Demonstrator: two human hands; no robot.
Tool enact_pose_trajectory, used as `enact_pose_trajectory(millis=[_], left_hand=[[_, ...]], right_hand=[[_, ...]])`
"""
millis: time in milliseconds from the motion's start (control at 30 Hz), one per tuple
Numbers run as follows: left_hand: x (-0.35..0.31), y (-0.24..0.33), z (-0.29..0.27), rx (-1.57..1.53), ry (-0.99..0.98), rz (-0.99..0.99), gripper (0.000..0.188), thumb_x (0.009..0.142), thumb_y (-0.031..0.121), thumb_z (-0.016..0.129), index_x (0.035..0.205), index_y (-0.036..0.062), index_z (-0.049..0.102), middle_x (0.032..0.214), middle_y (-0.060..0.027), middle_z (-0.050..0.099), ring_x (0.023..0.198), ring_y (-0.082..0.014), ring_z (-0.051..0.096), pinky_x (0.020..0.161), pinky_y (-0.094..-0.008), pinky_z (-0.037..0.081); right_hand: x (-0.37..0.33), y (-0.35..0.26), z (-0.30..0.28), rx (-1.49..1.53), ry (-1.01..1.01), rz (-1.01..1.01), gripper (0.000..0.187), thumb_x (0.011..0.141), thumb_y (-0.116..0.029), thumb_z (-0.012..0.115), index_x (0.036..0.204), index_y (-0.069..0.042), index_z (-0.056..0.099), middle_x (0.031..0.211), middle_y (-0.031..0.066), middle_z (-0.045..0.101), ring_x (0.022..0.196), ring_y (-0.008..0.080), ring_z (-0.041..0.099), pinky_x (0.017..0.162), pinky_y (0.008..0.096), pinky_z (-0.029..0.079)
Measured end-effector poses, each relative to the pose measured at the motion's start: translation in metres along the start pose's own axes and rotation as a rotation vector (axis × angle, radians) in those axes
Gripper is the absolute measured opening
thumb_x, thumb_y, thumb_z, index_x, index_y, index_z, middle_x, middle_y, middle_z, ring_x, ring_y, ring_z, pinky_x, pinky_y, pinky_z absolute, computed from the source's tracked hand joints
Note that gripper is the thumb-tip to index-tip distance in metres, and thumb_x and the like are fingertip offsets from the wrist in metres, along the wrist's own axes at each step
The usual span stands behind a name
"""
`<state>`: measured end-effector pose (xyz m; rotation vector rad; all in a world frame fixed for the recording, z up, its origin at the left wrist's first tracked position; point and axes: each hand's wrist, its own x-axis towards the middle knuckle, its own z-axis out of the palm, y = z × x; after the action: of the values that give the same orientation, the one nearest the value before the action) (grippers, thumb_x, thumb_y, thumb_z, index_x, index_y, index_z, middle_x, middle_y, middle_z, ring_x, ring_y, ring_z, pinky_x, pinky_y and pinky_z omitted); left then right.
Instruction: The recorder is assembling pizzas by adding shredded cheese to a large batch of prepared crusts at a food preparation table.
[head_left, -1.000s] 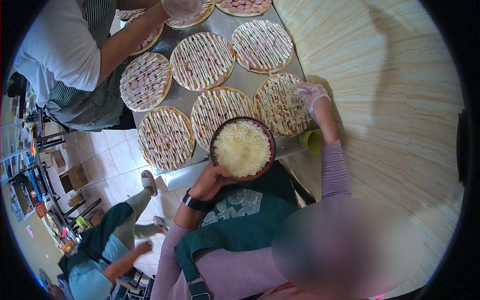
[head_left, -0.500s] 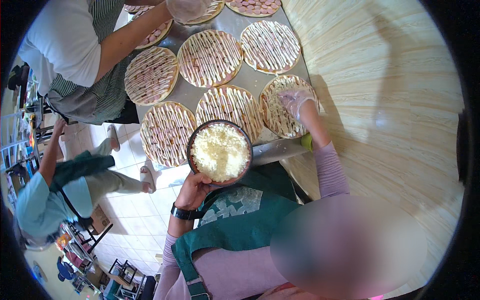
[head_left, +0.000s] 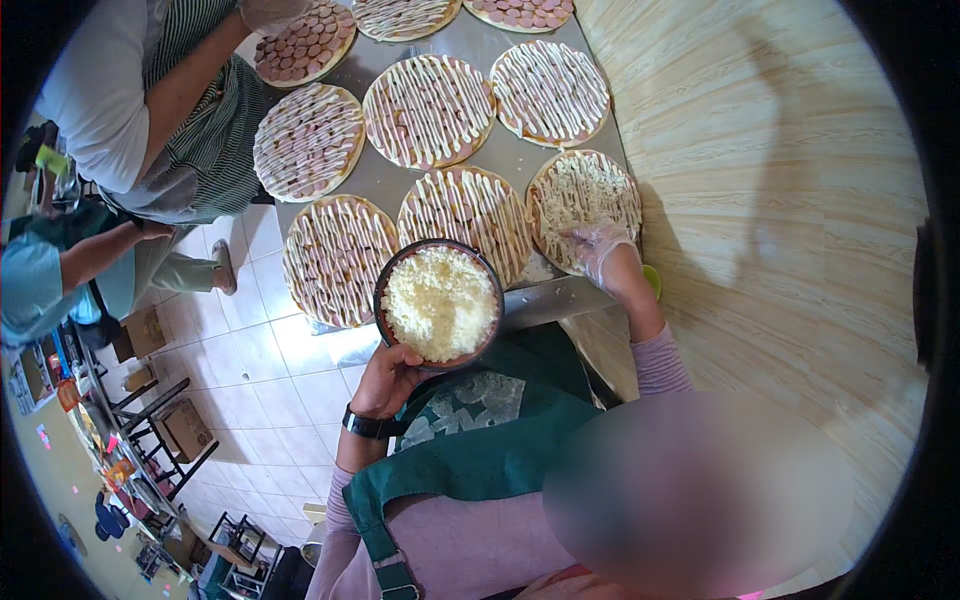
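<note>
Pizza (head_left: 582, 196) beneath gloved right hand (head_left: 606, 254) (its grip unclear), bowl (head_left: 380, 303) in left hand (head_left: 388, 382).

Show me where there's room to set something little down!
Small bare patches of the grey metal table show: one between the round cheese-sprinkled pizza and three round white-striped pizzas, another, further left, among four striped ones. It's crowded at the near edge, around the round dark-rimmed bowl of white shreds and the clear-gloved right hand.

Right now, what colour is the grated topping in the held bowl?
The grated topping is pale yellow to whitish; best in the head view.
</note>
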<state>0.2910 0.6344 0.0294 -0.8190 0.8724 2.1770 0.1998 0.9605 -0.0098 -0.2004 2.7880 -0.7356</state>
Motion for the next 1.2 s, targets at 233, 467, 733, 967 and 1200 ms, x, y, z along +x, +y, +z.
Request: enact_pose_trajectory(millis=[233, 467, 733, 967, 1200], left_hand=[[0.002, 0.002, 0.003, 0.007, -0.009, -0.053, 0.059, 0.069, -0.002, 0.041, 0.127, -0.0008, 0.029, 0.12, -0.0152, 0.046, 0.106, -0.0287, 0.051, 0.089, -0.043, 0.045], [0.016, -0.007, 0.01, 0.082, -0.074, -0.049, 0.06, 0.068, 0.0, 0.044, 0.127, -0.0004, 0.03, 0.121, -0.0146, 0.046, 0.107, -0.0288, 0.05, 0.089, -0.0429, 0.044], [0.047, -0.024, 0.027, 0.147, -0.227, -0.22, 0.065, 0.068, -0.001, 0.047, 0.129, 0.0032, 0.026, 0.121, -0.012, 0.046, 0.107, -0.0262, 0.049, 0.09, -0.0414, 0.042], [0.051, -0.029, 0.045, 0.197, -0.178, -0.228, 0.057, 0.069, -0.002, 0.047, 0.125, -0.0003, 0.034, 0.118, -0.0116, 0.049, 0.102, -0.0245, 0.051, 0.087, -0.038, 0.044], [0.048, -0.023, 0.039, 0.166, -0.151, -0.207, 0.057, 0.069, -0.001, 0.045, 0.125, -0.0013, 0.034, 0.119, -0.0136, 0.048, 0.104, -0.0266, 0.051, 0.089, -0.0412, 0.043]], right_hand=[[0.005, -0.011, -0.013, 0.038, 0.038, 0.041, 0.024, 0.076, -0.012, 0.057, 0.1, -0.008, 0.062, 0.094, 0.0156, 0.059, 0.081, 0.0286, 0.058, 0.074, 0.0343, 0.046], [-0.011, -0.105, -0.052, 0.442, 0.021, -0.071, 0.026, 0.076, -0.016, 0.062, 0.101, -0.009, 0.061, 0.103, 0.0143, 0.056, 0.085, 0.0291, 0.058, 0.079, 0.0364, 0.047], [-0.048, -0.102, -0.011, -0.217, 0.02, -0.482, 0.045, 0.075, -0.021, 0.059, 0.118, -0.014, 0.049, 0.118, 0.0143, 0.048, 0.105, 0.0328, 0.048, 0.084, 0.039, 0.043], [-0.033, -0.074, -0.04, 0.205, -0.064, -0.204, 0.023, 0.074, -0.011, 0.061, 0.096, -0.006, 0.059, 0.092, 0.0129, 0.058, 0.077, 0.024, 0.058, 0.07, 0.0335, 0.047], [-0.026, -0.005, -0.064, 0.168, 0.009, 0.206, 0.017, 0.072, -0.01, 0.066, 0.087, -0.003, 0.066, 0.079, 0.0132, 0.064, 0.069, 0.0185, 0.06, 0.062, 0.0276, 0.047]])
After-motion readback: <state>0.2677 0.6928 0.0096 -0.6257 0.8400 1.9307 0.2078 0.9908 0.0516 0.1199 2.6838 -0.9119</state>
